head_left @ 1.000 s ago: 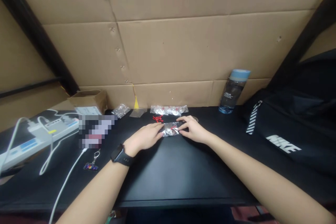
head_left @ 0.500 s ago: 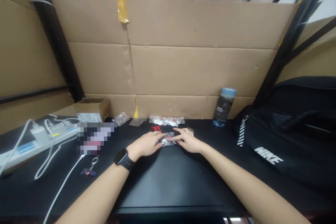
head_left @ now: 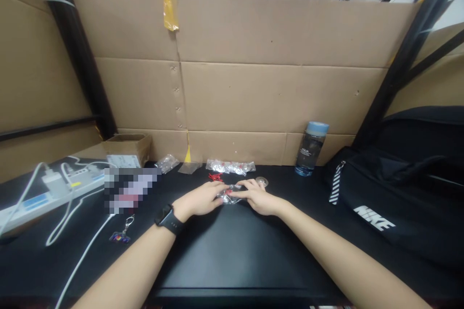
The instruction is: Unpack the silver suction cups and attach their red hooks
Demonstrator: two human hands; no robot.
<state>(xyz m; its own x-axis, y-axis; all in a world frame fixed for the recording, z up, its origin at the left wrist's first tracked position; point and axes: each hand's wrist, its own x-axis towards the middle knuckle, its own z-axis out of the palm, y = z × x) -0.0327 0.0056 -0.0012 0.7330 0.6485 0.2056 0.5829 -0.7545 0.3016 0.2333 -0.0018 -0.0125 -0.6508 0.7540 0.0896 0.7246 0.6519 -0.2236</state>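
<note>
A small clear plastic bag point(head_left: 228, 198) with something red in it lies on the black table between my hands. My left hand point(head_left: 203, 198) holds its left side, thumb at the near edge and fingers at the far one. My right hand point(head_left: 259, 198) comes from the right, with its bent fingers on the bag and one fingertip by the red part. The fingers partly cover what is inside. Just behind my left fingers is a little pile of red strings point(head_left: 215, 177). A clear round object point(head_left: 261, 182) sits behind my right hand.
Along the cardboard wall point(head_left: 232, 96) lie a shiny plastic packet point(head_left: 231, 167) and other clear bags point(head_left: 167, 164). A water bottle point(head_left: 311, 149) and a black bag point(head_left: 406, 193) stand right. On the left are a cardboard box point(head_left: 126, 147), a power strip point(head_left: 36, 207) and a keychain point(head_left: 120, 237).
My right fingers have drawn in and bent more over the plastic bag, which has shifted slightly. The clear round object behind my right hand now shows more fully.
</note>
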